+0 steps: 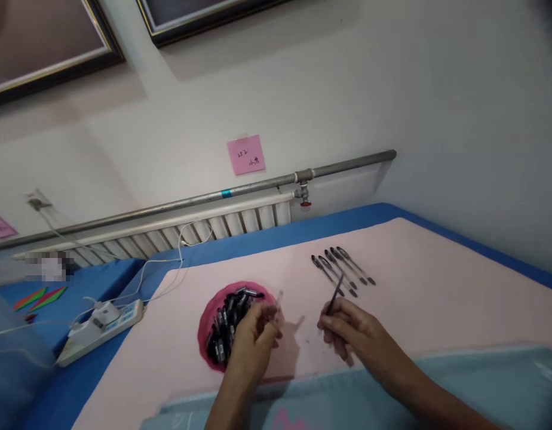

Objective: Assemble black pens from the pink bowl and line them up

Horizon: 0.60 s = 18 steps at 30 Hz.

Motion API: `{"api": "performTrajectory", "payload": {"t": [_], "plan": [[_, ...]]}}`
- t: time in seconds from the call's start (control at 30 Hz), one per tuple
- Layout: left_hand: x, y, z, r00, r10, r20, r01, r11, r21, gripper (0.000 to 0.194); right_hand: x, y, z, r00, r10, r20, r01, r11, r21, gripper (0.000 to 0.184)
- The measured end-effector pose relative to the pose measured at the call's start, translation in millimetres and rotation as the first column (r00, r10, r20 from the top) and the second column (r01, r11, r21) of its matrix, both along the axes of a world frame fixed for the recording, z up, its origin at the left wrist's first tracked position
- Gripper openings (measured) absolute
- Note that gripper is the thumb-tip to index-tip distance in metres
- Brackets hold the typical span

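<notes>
In the right grip, closed narrow, holds a slim dark rod, long axis rising away from the fingers and leaning right. In the left grip, pinches a small clear tube, upright with a slight lean the same way. Has rod to the right of tube, roughly parallel, well apart, with bare pink sheet between. Has the right grip nearer to a row of about five pens just beyond the rod, lying side by side and slanting the opposite way, far left to near right. Has the left grip over the right side of a pink bowl heaped with dark pens or pen parts. Works above a blue surface, mostly covered by the sheet. Hides part of the bowl's contents behind the left grip, and the rod's lower end inside the fingers. Leaves hard to make out: the tube's blurred outline, the exact pen count, any contact between rod tip and nearest pen.
</notes>
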State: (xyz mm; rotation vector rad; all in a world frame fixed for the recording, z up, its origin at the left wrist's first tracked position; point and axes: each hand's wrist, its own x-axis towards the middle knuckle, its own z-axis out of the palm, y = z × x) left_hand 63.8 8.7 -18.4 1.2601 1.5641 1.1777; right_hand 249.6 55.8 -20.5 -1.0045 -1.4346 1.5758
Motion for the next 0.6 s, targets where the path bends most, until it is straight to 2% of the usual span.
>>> {"api": "performTrajectory", "payload": {"t": [0.1, 0.17, 0.27, 0.43, 0.6], "plan": [[14, -4, 1.1, 0.986, -0.163, 0.043, 0.163, 0.987, -0.009, 0.016, 5, 2, 7.5, 0.98, -0.098, -0.173, 0.1, 0.995, 0.005, 0.015], [22, -6, 2.1, 0.976, -0.216, 0.024, 0.217, 0.976, -0.019, 0.017, 6, 1, 10.7, 0.948, -0.131, -0.29, 0.131, 0.991, -0.018, 0.016], [27, -7, 2.0, 0.972, -0.235, 0.001, 0.235, 0.971, -0.029, 0.021, 5, -1, 11.7, 0.922, -0.12, -0.368, 0.115, 0.993, -0.035, 0.014], [27, -7, 1.9, 0.967, -0.256, -0.006, 0.255, 0.966, -0.029, 0.024, 5, -2, 10.4, 0.928, -0.073, -0.365, 0.068, 0.997, -0.027, 0.013], [30, -9, 5.6, 0.968, -0.252, -0.002, 0.252, 0.967, -0.026, 0.021, 6, -2, 13.2, 0.91, -0.104, -0.402, 0.069, 0.993, -0.099, 0.012]]}}
